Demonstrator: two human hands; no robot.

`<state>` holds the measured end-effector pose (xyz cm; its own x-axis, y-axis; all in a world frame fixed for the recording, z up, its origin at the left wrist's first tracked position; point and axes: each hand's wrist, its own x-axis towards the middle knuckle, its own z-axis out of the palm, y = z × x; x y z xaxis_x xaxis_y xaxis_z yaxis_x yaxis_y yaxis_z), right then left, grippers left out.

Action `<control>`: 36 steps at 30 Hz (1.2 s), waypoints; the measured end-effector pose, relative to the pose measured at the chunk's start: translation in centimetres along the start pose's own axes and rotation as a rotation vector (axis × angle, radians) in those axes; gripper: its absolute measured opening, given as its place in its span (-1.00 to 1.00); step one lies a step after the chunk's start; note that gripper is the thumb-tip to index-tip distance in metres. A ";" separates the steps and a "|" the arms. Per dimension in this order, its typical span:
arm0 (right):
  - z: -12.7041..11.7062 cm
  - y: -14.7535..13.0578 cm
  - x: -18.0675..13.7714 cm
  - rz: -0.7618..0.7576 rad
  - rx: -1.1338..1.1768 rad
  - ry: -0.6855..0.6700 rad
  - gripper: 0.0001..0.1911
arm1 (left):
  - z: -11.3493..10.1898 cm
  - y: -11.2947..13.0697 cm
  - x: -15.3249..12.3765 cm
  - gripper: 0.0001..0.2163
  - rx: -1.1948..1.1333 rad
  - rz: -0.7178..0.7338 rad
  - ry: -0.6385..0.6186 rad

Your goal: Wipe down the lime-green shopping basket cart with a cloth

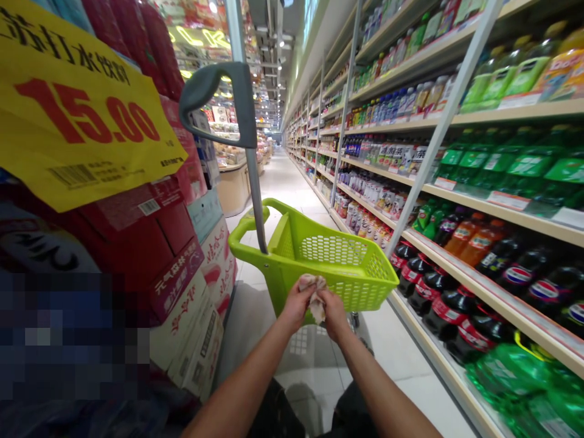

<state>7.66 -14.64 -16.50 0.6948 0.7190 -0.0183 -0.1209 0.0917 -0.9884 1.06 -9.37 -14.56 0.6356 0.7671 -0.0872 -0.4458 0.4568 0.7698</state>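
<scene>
Both of my hands are closed on a crumpled pale cloth (316, 309) with faint darker marks; whether it is fabric or paper I cannot tell. My left hand (296, 305) pinches it from the left, and my right hand (333, 311) grips it from the right, close by. Right behind them stands a lime-green shopping cart (285, 267) with a perforated upper basket. I cannot tell whether the hands touch its side. A metal pole with a grey loop handle (249, 106) rises from the cart's left side.
Shelves (506, 213) of bottled drinks run along the right, with large green bottles (515, 371) low down. Stacked drink cartons (182, 292) and a yellow price sign (86, 103) crowd the left. A pale tiled aisle floor (292, 173) stretches away beyond the cart.
</scene>
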 end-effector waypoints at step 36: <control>3.4 2.6 5.9 -1.150 -0.944 -0.157 -0.63 | -6.9 5.6 1.2 -0.67 1.399 0.805 0.317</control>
<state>9.09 -7.81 -18.63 0.0004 0.6354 0.7722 0.9581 0.2209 -0.1823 -4.98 -2.74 -14.65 0.3115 0.7278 0.6109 0.4151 -0.6825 0.6015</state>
